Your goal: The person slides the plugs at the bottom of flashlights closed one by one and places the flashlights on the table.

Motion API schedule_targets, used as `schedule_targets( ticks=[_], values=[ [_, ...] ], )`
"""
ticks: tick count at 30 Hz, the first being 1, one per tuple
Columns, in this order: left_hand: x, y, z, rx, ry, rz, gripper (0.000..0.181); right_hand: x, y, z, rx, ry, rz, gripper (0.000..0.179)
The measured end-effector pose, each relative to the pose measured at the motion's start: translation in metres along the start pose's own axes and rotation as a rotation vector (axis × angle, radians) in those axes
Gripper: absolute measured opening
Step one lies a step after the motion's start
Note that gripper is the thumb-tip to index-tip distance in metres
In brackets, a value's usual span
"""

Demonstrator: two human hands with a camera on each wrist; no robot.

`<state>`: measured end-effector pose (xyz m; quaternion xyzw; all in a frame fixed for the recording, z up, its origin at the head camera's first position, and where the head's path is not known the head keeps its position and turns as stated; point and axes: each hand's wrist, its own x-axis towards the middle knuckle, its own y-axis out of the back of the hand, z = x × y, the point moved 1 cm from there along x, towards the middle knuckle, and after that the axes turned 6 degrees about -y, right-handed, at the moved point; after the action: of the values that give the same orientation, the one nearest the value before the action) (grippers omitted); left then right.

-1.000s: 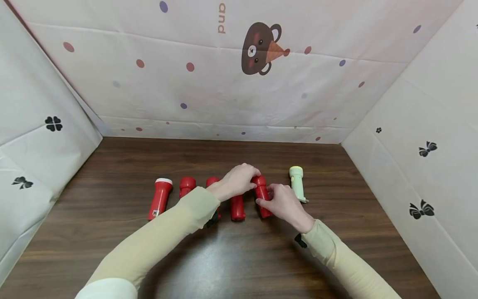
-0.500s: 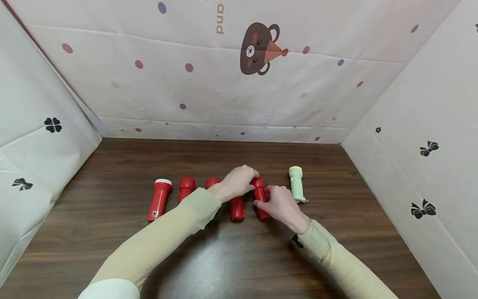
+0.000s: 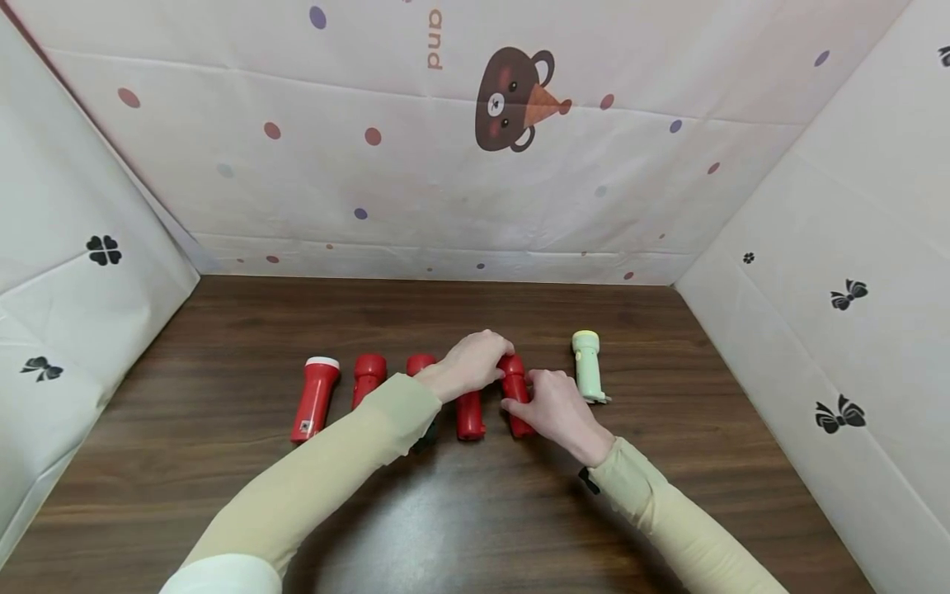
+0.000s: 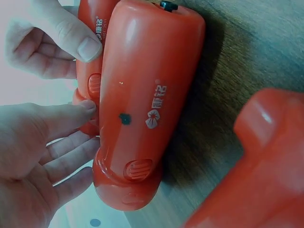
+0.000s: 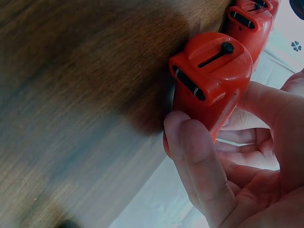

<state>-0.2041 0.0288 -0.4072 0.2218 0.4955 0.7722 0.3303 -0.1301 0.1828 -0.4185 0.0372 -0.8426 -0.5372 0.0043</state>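
My right hand (image 3: 558, 406) grips a red flashlight (image 3: 514, 384), thumb on one side of its body and fingers on the other. At that flashlight's far end, my left hand (image 3: 471, 360) pinches the head between thumb and fingers. The right wrist view shows its tail (image 5: 213, 61) with a black slider, the right fingertips along its side. Just left of it lies another red flashlight (image 3: 469, 415), its head hidden under the left hand; in the left wrist view its body, with white lettering, partly covers the held flashlight (image 4: 90, 61).
Further left lie a red flashlight with a white rim (image 3: 317, 400) and two more red ones (image 3: 369, 375), partly covered by the left sleeve. A pale green flashlight (image 3: 588, 367) lies to the right. Patterned white sheets (image 3: 416, 190) wall the wooden table's (image 3: 445, 511) back and sides.
The gripped flashlight has shifted slightly toward me and a little left, both hands moving with it. The other flashlights have kept their places.
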Motion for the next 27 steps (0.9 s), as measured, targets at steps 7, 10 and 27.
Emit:
schedule_targets(
  ticks=[7, 10, 27],
  values=[
    [0.0004, -0.0006, -0.0006, 0.024, -0.006, -0.005, 0.026, -0.0002, -0.0011, 0.0011, 0.001, -0.002, -0.004, 0.026],
    [0.0007, -0.0009, -0.0011, 0.022, -0.008, -0.007, 0.027, -0.0001, -0.0016, 0.0017, 0.000, -0.002, -0.005, 0.026],
    [0.0001, -0.0022, -0.0037, 0.061, -0.028, -0.001, 0.031, -0.0003, -0.0003, 0.0016, -0.016, 0.005, -0.014, 0.027]
  ],
)
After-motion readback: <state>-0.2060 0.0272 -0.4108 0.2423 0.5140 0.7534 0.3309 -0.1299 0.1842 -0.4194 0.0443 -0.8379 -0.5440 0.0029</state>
